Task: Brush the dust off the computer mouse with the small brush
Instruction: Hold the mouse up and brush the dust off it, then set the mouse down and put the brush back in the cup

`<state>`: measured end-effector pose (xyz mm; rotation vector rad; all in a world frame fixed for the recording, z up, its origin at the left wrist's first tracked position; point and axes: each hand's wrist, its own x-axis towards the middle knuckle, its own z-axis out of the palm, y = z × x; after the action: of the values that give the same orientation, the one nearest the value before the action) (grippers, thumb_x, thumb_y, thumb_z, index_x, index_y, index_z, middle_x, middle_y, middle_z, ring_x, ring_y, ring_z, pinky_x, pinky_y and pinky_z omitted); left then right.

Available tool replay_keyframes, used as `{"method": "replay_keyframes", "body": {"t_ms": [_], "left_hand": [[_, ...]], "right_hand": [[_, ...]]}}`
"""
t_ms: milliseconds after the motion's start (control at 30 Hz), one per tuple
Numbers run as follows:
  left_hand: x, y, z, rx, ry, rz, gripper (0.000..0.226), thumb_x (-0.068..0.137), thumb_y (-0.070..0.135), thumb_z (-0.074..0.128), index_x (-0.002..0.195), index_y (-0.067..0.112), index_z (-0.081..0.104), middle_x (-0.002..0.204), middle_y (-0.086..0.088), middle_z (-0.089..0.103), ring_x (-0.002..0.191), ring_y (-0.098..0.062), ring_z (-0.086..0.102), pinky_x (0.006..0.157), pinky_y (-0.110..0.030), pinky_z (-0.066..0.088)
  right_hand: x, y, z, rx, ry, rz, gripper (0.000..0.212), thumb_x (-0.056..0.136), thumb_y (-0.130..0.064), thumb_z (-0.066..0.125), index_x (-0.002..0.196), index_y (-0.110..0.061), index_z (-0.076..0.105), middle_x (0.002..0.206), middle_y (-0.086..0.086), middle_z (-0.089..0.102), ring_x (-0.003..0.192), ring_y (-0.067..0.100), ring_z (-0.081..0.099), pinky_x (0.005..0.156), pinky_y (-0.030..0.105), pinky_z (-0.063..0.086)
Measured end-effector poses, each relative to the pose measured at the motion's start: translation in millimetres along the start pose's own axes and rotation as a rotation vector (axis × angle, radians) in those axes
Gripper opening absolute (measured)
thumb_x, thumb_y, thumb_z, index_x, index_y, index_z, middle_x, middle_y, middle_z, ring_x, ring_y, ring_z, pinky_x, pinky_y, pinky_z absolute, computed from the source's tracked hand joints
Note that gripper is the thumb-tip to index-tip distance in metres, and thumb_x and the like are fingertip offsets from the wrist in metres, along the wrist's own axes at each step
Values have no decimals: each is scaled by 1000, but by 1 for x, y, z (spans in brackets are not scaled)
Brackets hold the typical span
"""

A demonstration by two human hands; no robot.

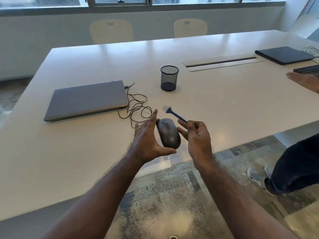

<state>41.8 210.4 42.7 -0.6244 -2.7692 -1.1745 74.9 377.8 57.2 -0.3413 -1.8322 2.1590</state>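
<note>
Before you: two closed laptops (88, 99) (284, 55), one mouse (169, 133), one brush (174, 114), one mesh cup (169, 78), two chairs (111, 31) (190, 28), one keyboard (309, 70), upper right of the frame.

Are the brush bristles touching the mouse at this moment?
No: the small brush in the right hand has its bristles raised beyond the mouse, clear of it.
</note>
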Motion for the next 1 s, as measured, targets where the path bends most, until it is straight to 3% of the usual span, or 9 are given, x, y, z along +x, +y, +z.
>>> {"method": "replay_keyframes", "body": {"t_ms": [133,333,567,1000], "left_hand": [[6,-5,3,0,-9,-28,148,49,71,82,160,23,-3,156,-5,40,147,-22,28,120,-60,10],[15,-12,10,25,-44,-78,150,53,61,90,158,24,-10,158,-4,37,149,-22,23,120,-49,-4],[21,-21,17,52,-59,-125,151,52,60,90,159,23,-12,156,-5,39,148,-21,25,119,-53,-7],[32,-31,21,81,-112,-163,153,53,62,88,156,24,-18,160,-6,32,151,-23,19,113,-45,-19]], "right_hand": [[10,3,2,-32,-1,8,9,104,-16,42,102,-14,50,109,0,72,91,14,74,83,27,56],[19,10,3,-116,-14,29,10,104,-19,43,106,-13,51,109,-3,72,88,7,73,70,13,52],[27,18,4,-120,-11,67,9,104,-17,43,106,-12,51,111,1,71,86,5,73,67,11,50],[39,28,7,-152,-15,90,13,104,-16,44,110,-8,51,111,3,70,89,7,72,69,13,52]]}}
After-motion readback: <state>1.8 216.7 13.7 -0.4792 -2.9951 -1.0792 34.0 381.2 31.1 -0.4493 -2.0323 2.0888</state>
